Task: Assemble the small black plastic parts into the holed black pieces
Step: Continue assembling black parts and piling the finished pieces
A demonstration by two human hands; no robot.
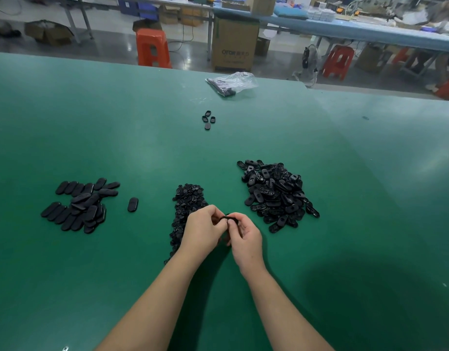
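My left hand (202,230) and my right hand (245,235) meet above the green table, both pinching one black oval piece (227,218) between their fingertips. Any small part in it is hidden by my fingers. Just left of my hands lies a long heap of small black parts (186,201). To the right sits a big pile of holed black pieces (276,193). Far left lies a group of smooth black ovals (80,205), with a single oval (132,204) beside it.
Several loose black pieces (208,119) lie further back on the green table (117,122). A clear plastic bag (231,83) with dark parts rests near the far edge. Beyond stand a cardboard box (235,44) and orange stools (152,48).
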